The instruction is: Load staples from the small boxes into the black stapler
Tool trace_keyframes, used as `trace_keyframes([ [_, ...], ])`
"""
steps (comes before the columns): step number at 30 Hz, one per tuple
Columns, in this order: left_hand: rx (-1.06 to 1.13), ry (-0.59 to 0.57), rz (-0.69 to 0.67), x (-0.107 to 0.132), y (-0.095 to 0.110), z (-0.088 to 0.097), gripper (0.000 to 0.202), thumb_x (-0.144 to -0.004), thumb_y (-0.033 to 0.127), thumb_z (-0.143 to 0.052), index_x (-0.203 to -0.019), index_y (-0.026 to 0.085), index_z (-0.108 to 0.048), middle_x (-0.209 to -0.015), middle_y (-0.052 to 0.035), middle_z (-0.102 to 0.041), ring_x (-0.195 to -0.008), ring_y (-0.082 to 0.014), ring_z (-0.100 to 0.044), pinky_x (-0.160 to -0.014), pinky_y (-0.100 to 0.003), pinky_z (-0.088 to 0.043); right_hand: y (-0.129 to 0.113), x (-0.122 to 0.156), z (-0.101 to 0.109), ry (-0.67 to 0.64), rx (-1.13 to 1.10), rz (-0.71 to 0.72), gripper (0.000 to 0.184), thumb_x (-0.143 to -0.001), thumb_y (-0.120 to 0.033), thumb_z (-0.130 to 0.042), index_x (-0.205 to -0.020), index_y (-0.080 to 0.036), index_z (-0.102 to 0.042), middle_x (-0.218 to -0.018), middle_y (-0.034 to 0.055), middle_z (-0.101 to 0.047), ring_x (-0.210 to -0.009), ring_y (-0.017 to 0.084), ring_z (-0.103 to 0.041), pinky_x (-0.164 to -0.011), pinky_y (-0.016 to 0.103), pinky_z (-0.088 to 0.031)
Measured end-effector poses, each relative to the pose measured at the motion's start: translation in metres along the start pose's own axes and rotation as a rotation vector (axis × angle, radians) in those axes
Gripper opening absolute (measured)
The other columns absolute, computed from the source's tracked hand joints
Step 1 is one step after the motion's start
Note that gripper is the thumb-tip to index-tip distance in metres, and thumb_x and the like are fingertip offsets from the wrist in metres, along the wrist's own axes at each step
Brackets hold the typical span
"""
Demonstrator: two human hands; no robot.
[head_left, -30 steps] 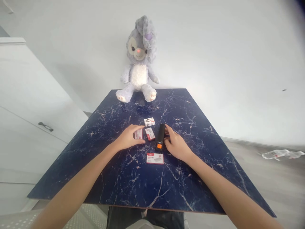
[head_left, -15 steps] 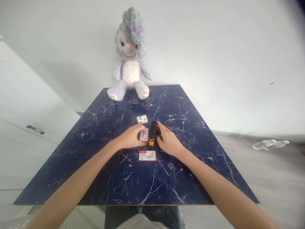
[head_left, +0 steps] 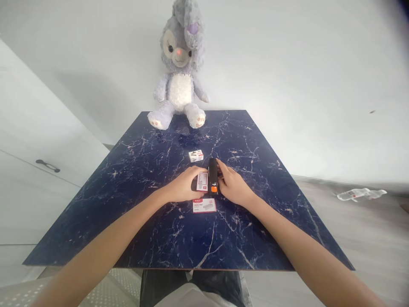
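Black stapler (head_left: pixel 213 172): one, with an orange part (head_left: pixel 214 189) at its near end; lying lengthwise mid-table (head_left: pixel 169 238), between the two hands.
Left hand (head_left: pixel 182 185): thumb and fingers clasped on the small staple box (head_left: pixel 202 182), red and white, just beside the stapler's left flank.
Right hand (head_left: pixel 236 186): fingers bent against the stapler's right side; whether they grip it or merely rest there, I cannot tell from where I stand.
Wide staple box (head_left: pixel 204 206): one, red and white, lying flat, near the stapler's orange end.
White carton (head_left: pixel 196 156): one, small, printed with a dark picture, beyond the left hand.
Plush rabbit (head_left: pixel 181 89): one, grey-lilac, pale belly, seated at the far edge by the wall.
Clear plastic packaging (head_left: pixel 361 194): on the floor, right of the table.
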State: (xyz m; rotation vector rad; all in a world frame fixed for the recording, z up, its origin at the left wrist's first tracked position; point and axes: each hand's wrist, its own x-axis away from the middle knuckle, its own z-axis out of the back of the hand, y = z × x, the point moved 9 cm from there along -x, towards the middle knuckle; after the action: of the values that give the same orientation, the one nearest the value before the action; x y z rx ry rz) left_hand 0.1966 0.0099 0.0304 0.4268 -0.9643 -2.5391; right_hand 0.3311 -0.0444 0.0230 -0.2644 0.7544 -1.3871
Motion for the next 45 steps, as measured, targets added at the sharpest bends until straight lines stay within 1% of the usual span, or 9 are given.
trace_keyframes([
  [10, -0.09, 0.037, 0.002, 0.002, -0.003, -0.002, 0.085, -0.074, 0.032, -0.081, -0.149, 0.03, -0.042, -0.137, -0.0107, -0.06, -0.127, -0.0363, -0.051, -0.1, -0.054, -0.048, -0.003, -0.001, 0.002, -0.012, -0.018, 0.002, 0.067, -0.09, -0.01, -0.042, -0.155, -0.019, -0.032, -0.133, 0.0162, -0.063, -0.113, 0.03, -0.065, -0.099, 0.055, -0.055],
  [16, -0.192, 0.163, -0.312, 0.016, 0.04, 0.031, 0.034, -0.088, 0.033, -0.062, -0.121, 0.022, -0.062, -0.12, -0.0103, -0.065, -0.109, -0.0271, -0.059, -0.097, -0.045, -0.047, -0.002, 0.0, 0.002, 0.015, 0.006, 0.028, 0.068, -0.088, -0.009, -0.042, -0.155, -0.019, -0.033, -0.13, 0.0155, -0.064, -0.114, 0.03, -0.065, -0.098, 0.055, -0.055],
  [22, -0.3, -0.196, -0.346, 0.029, 0.06, -0.014, 0.015, -0.081, 0.036, -0.065, -0.081, 0.021, -0.063, -0.063, 0.0006, -0.061, -0.056, -0.0162, -0.056, -0.063, -0.033, -0.046, 0.0, 0.0, 0.001, 0.0, 0.036, 0.007, 0.068, -0.088, -0.01, -0.042, -0.155, -0.016, -0.031, -0.131, 0.0172, -0.064, -0.117, 0.031, -0.063, -0.1, 0.054, -0.054],
  [25, -0.034, -0.309, -0.318, 0.038, 0.071, -0.034, 0.015, -0.082, 0.033, -0.064, -0.094, 0.023, -0.065, -0.07, 0.0009, -0.067, -0.056, -0.0146, -0.06, -0.06, -0.029, -0.049, -0.001, -0.001, 0.002, -0.003, 0.039, 0.007, 0.069, -0.088, -0.009, -0.042, -0.155, -0.016, -0.031, -0.132, 0.0174, -0.063, -0.118, 0.031, -0.063, -0.1, 0.054, -0.054],
  [28, 0.138, -0.256, -0.351, 0.04, 0.08, -0.03, 0.016, -0.082, 0.025, -0.059, -0.097, 0.022, -0.067, -0.081, -0.0021, -0.071, -0.065, -0.0158, -0.065, -0.065, -0.029, -0.054, 0.0, 0.0, 0.002, 0.003, 0.048, -0.002, 0.069, -0.088, -0.009, -0.042, -0.156, -0.016, -0.031, -0.13, 0.0174, -0.064, -0.116, 0.031, -0.064, -0.099, 0.055, -0.054],
  [31, 0.023, -0.186, -0.342, 0.035, 0.074, -0.023, 0.024, -0.081, 0.02, -0.056, -0.101, 0.023, -0.069, -0.102, -0.0057, -0.073, -0.084, -0.0209, -0.069, -0.079, -0.035, -0.057, -0.001, 0.0, 0.002, 0.0, 0.033, 0.004, 0.068, -0.089, -0.01, -0.043, -0.156, -0.018, -0.031, -0.13, 0.0166, -0.064, -0.115, 0.031, -0.064, -0.099, 0.054, -0.054],
  [35, -0.132, -0.236, -0.397, 0.035, 0.07, -0.04, 0.038, -0.079, 0.028, -0.063, -0.117, 0.024, -0.069, -0.137, -0.0093, -0.063, -0.107, -0.0299, -0.068, -0.092, -0.043, -0.056, 0.0, -0.001, 0.001, -0.027, 0.023, -0.015, 0.069, -0.089, -0.01, -0.043, -0.156, -0.015, -0.031, -0.132, 0.0177, -0.063, -0.117, 0.031, -0.064, -0.099, 0.052, -0.055],
  [40, -0.179, -0.259, -0.439, 0.042, 0.075, -0.06, 0.045, -0.078, 0.028, -0.066, -0.123, 0.024, -0.066, -0.14, -0.0111, -0.062, -0.11, -0.0315, -0.068, -0.096, -0.046, -0.054, 0.0, -0.001, 0.002, -0.032, 0.029, -0.02, 0.067, -0.09, -0.012, -0.043, -0.156, -0.016, -0.031, -0.131, 0.0173, -0.063, -0.114, 0.03, -0.065, -0.098, 0.052, -0.055],
  [45, -0.051, -0.082, -0.515, 0.038, 0.079, -0.023, 0.047, -0.08, 0.043, -0.073, -0.124, 0.027, -0.062, -0.131, -0.0086, -0.067, -0.111, -0.0288, -0.067, -0.101, -0.046, -0.05, 0.0, 0.0, 0.001, -0.024, 0.037, 0.002, 0.066, -0.091, -0.014, -0.043, -0.156, -0.016, -0.031, -0.132, 0.0177, -0.063, -0.116, 0.031, -0.064, -0.098, 0.054, -0.054],
])
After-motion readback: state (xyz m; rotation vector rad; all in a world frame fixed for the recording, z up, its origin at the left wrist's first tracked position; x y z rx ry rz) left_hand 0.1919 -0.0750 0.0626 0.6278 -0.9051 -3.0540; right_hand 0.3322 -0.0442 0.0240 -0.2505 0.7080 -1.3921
